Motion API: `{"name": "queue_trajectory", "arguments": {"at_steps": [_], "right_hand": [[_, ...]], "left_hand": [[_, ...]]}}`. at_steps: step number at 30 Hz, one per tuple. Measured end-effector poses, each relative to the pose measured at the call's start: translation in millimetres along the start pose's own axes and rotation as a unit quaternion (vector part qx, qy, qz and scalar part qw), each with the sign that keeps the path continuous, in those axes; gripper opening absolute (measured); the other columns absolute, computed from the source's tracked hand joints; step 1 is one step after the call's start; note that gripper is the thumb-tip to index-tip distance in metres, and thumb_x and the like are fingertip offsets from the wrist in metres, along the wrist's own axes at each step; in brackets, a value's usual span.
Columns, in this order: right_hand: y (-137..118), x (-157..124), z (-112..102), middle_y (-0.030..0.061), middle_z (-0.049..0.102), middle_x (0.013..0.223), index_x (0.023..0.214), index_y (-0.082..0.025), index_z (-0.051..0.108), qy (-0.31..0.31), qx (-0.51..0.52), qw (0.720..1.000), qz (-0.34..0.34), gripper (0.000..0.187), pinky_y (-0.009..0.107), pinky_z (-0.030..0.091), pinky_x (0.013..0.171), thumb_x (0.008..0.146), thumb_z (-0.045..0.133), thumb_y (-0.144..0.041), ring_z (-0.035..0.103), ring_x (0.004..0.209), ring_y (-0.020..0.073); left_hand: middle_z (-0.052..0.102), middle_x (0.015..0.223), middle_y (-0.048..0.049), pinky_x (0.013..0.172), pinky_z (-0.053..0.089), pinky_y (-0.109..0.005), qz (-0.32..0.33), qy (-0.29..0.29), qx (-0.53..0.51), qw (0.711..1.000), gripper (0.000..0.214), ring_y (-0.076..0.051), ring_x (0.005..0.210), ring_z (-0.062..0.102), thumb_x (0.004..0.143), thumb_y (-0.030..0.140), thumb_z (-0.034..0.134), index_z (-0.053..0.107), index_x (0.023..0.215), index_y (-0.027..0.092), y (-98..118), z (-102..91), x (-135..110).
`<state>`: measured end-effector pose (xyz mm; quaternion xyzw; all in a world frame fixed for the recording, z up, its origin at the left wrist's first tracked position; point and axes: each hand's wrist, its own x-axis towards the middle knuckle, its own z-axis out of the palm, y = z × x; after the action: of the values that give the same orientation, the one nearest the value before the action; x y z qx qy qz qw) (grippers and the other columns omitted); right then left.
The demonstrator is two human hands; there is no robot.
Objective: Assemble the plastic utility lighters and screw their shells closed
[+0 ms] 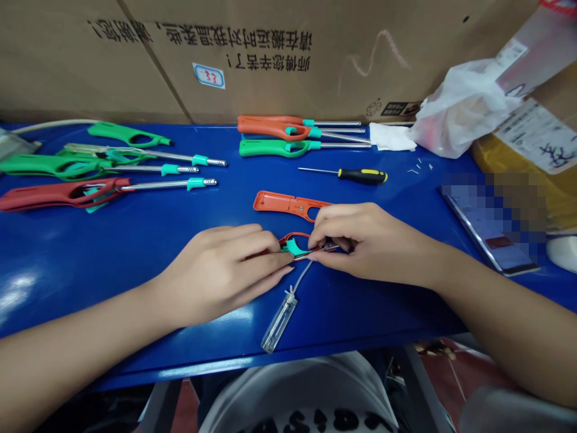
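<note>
Both hands meet at the middle of the blue table (135, 240) over an opened red lighter body (293, 243) with a teal trigger. My left hand (225, 270) covers its handle end, fingers closed on it. My right hand (360, 237) pinches small metal parts at its front. A thin tube runs from the lighter to a clear fuel tank (279, 322) lying near the table's front edge. A loose orange shell half (288, 204) lies just behind my hands.
Green and red long-nosed lighters (108, 174) lie at the back left, and orange and green ones (288, 135) at the back centre. A black-and-yellow screwdriver (356, 175), small screws (419, 165), a white plastic bag (464, 108) and a phone (491, 225) are to the right. Cardboard boxes (270, 54) stand behind.
</note>
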<state>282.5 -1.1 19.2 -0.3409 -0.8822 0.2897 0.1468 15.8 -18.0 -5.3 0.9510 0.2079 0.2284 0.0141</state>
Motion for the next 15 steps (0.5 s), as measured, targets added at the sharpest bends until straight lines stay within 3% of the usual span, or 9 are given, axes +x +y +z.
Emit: {"name": "queue_trajectory", "arguments": {"at_steps": [5, 15], "right_hand": [[-0.4, -0.2, 0.6, 0.0043, 0.074, 0.098, 0.089, -0.018, 0.075, -0.011, 0.002, 1.000, -0.004, 0.015, 0.028, 0.046, 0.075, 0.094, 0.063, -0.013, 0.065, 0.085, 0.0152], [0.4, 0.0, -1.5, 0.0025, 0.070, 0.094, 0.092, -0.016, 0.077, -0.004, 0.019, 1.000, 0.001, 0.011, 0.024, 0.044, 0.069, 0.095, 0.066, -0.015, 0.060, 0.074, 0.0098]], "left_hand": [[0.073, 0.092, -0.0042, 0.072, 0.052, -0.030, -0.016, 0.008, -0.021, 1.000, 0.012, -0.018, 0.080, 0.068, 0.103, 0.021, 0.064, 0.073, 0.107, 0.015, 0.8, 2.4, -0.1], [0.073, 0.090, -0.0042, 0.072, 0.053, -0.030, 0.007, -0.006, 0.000, 1.000, 0.015, -0.018, 0.081, 0.069, 0.104, 0.022, 0.062, 0.074, 0.112, 0.018, -1.2, 1.1, -2.3]]}}
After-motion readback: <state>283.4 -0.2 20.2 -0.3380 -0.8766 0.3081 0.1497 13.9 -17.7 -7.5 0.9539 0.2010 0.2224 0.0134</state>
